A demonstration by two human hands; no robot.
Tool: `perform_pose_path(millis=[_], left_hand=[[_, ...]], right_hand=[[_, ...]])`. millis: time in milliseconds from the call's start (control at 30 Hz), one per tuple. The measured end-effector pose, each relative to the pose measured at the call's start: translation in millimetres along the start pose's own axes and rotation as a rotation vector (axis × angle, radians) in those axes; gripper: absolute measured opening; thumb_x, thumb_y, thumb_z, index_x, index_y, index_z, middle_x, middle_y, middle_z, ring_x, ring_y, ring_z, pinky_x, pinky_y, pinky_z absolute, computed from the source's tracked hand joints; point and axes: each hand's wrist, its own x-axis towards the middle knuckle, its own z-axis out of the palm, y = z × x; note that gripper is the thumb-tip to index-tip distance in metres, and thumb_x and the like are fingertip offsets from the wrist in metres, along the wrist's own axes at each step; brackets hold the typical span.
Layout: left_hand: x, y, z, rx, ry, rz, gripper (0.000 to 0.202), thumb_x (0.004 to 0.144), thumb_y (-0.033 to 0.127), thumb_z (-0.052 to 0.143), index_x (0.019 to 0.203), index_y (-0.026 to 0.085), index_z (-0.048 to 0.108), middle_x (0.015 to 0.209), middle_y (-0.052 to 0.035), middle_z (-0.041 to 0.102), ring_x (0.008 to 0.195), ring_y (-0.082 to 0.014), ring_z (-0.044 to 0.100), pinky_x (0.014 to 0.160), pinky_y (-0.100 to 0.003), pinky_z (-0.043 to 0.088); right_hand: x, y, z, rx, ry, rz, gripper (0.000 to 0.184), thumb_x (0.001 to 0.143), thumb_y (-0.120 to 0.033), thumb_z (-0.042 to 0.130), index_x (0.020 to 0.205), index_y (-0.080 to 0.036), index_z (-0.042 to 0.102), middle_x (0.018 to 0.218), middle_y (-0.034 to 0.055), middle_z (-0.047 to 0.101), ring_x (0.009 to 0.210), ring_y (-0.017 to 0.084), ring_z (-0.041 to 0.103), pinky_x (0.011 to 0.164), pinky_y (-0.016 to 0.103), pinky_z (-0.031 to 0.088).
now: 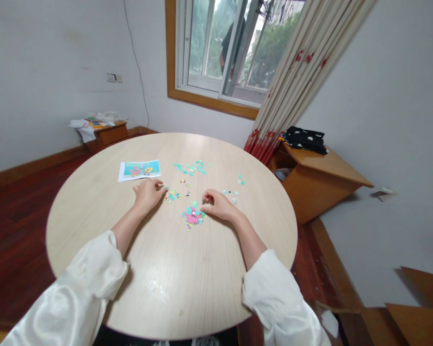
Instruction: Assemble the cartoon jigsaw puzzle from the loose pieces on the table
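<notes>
Though near puzzle (192,216), fingers (210,194) inside table-edge (166,335)

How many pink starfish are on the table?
2. One starfish is printed on the sheet, toward the table's far left. The other is in the puzzle, nearer the middle. Loose pieces are too small to rule out more.

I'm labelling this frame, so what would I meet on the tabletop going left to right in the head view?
Printed picture sheet, cluster of multicoloured puzzle pieces, pink puzzle figure, right hand, teal pieces farthest right.
</notes>
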Motion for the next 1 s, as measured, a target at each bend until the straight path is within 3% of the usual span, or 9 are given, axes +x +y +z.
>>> perform_pose_path(millis=[233, 1000], left_hand=[[0.2, -0.6, 0.9, -0.037, 0.045, 0.012, 0.032, 0.078, 0.035, 0.051, 0.098, 0.016, 0.067, 0.099, -0.0115, 0.069, 0.101, -0.0313, 0.058, 0.083, -0.042, 0.034], [-1.7, 5.3, 2.6, -0.036, 0.036, 0.057, 0.030, 0.080, 0.032, 0.046, 0.094, 0.016, 0.067, 0.101, -0.0122, 0.067, 0.103, -0.0303, 0.057, 0.083, -0.041, 0.034]], right_hand=[[0.0, -4.0, 0.5, -0.035, -0.016, 0.005, 0.020, 0.060, -0.015, 0.063, 0.076, -0.018, 0.051, 0.073, -0.0045, 0.046, 0.066, 0.010, 0.041, 0.064, 0.023, 0.034], [-0.8, -3.0, 2.7, -0.031, -0.051, -0.001, 0.014, 0.063, -0.014, 0.058, 0.072, -0.018, 0.048, 0.069, -0.0045, 0.046, 0.064, 0.010, 0.043, 0.062, 0.023, 0.034]])
